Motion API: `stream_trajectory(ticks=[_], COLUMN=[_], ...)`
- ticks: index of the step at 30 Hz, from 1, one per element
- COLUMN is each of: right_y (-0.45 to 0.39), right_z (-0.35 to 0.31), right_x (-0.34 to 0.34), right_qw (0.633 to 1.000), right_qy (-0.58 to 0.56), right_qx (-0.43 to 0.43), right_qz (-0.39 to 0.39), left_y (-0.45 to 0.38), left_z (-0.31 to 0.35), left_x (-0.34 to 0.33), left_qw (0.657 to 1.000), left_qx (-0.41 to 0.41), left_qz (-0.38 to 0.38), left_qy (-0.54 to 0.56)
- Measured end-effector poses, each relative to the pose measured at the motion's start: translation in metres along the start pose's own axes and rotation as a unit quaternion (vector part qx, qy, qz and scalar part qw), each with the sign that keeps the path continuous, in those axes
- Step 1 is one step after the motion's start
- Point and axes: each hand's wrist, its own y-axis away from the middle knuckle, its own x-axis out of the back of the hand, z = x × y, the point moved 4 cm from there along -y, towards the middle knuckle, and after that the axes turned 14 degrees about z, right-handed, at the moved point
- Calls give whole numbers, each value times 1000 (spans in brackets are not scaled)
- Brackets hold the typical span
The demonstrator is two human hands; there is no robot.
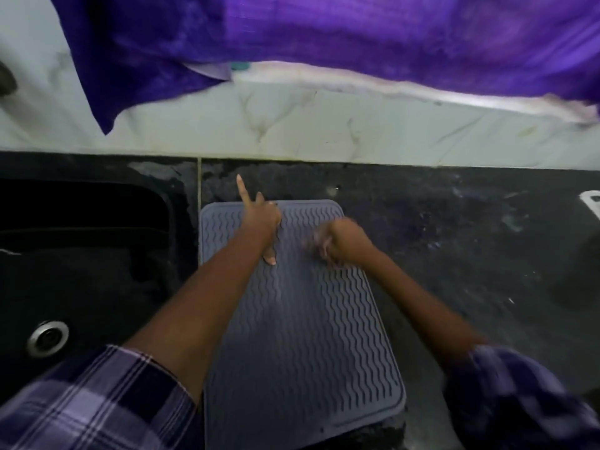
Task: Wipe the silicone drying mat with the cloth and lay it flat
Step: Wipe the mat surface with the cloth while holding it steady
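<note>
I see the grey wavy-ribbed mat (302,319) flat on the dark counter (454,238), just right of the black sink (81,254). Left hand (259,219) splayed on its 11 o'clock corner, holding nothing. Right hand (337,241) blurred, grip unclear. Counter bare toward 3 o'clock; tiled wall (324,125) at 12.

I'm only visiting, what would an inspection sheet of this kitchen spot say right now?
Surface: dark stone counter, smeared, beside a black sink.
Job's things: grey silicone mat lies flat; no cloth clearly visible.
Clutter: white object at the right edge, cut off.
Hands: left hand on the mat, one finger pointing away; right hand blurred over the mat, grip unclear.
Cables: nothing seen.
Surroundings: marbled wall tiles, purple fabric hanging above.
</note>
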Motion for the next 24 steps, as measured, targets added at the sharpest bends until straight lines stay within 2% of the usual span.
stream_trajectory(ticks=[2,5,8,9,11,14,17,19,22,24], right_y=[-49,-58,10,47,98,64,17,19,76,131], right_z=[-14,-32,-27,-29,-25,-12,-14,-21,-22,-17], right_x=[6,-22,-36,-40,-42,-14,11,-4,-31,-40], right_qw=[994,987,986,988,997,998,998,998,992,995], right_qy=[4,97,81,67,41,-6,-58,-5,27,20], right_qx=[8,3,-3,14,53,17,-23,-36,-11,19], right_qz=[106,131,147,137,41,-62,26,59,120,99], left_y=[-1,-1,9,14,24,40,58,76,97,108], left_z=[1,3,2,3,7,13,22,37,51,51], left_x=[-6,-11,-8,-6,-6,-5,-5,-10,-22,-21], left_qw=[1000,1000,999,999,998,998,999,1000,999,999], left_qx=[12,24,21,14,3,-5,0,-17,-3,12], left_qz=[4,14,27,37,57,61,39,3,13,32], left_qy=[-7,-7,-18,-24,-32,-23,-9,4,29,42])
